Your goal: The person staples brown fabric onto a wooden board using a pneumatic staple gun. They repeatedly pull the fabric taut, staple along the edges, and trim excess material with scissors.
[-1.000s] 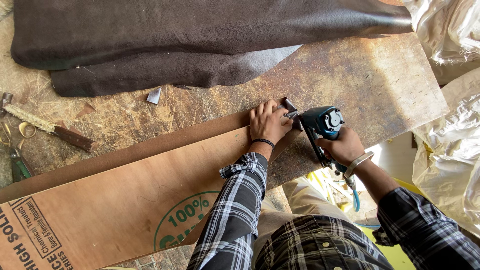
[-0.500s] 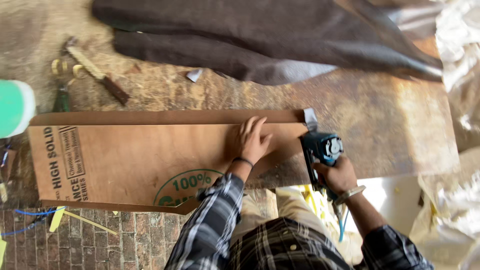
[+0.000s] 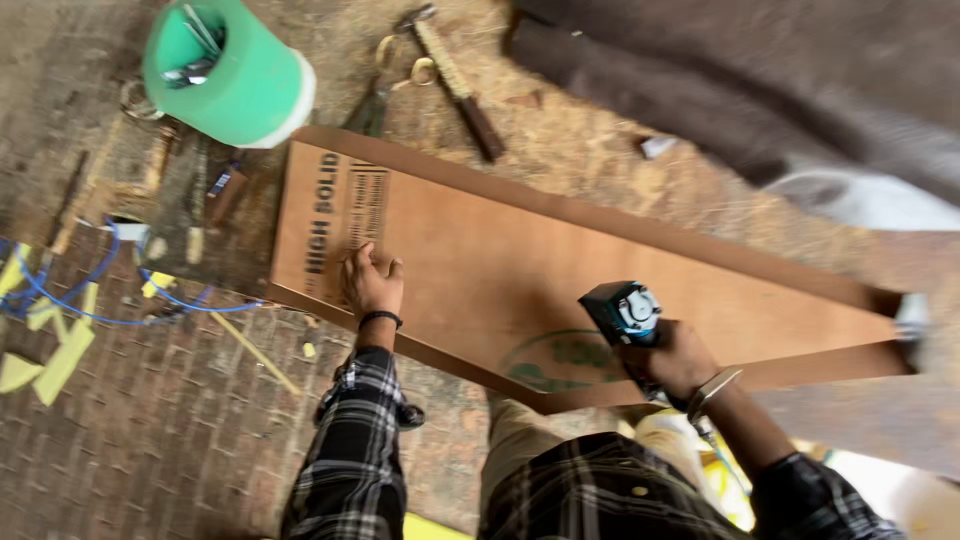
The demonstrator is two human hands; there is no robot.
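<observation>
The left hand (image 3: pixel 372 285) lies flat and unclenched on the plywood board (image 3: pixel 520 270), fingers spread over the printed end, holding nothing but pressing the sheet down; half a second ago this hand sat near the middle of the board, right beside the tool, so it has travelled out to the far end — well apart from the other hand now. The right hand (image 3: pixel 672 362) has its grip clenched around the handle of the blue power tool (image 3: pixel 625 312), whose body stands on the board just above that fist, close to the board's near edge; a second ago the tool was at the board's end, beside the left fingers. The board itself lies long across the sawdust-covered tabletop (image 3: pixel 560 150), its near edge overhanging toward the person's knees, and it seems to have been slid or turned as the view swung. Judging from this, the tool is resting between passes while the board is being repositioned. Beyond the left hand's fingertips stands a green bucket (image 3: pixel 235 85) with metal bits inside, and farther along that side a hammer (image 3: pixel 455 80) lies on the tabletop. Past the board from the right grip a dark leather sheet (image 3: pixel 760 90) is spread. Blue wire (image 3: pixel 90 300) trails on the brick floor left of the left hand.
</observation>
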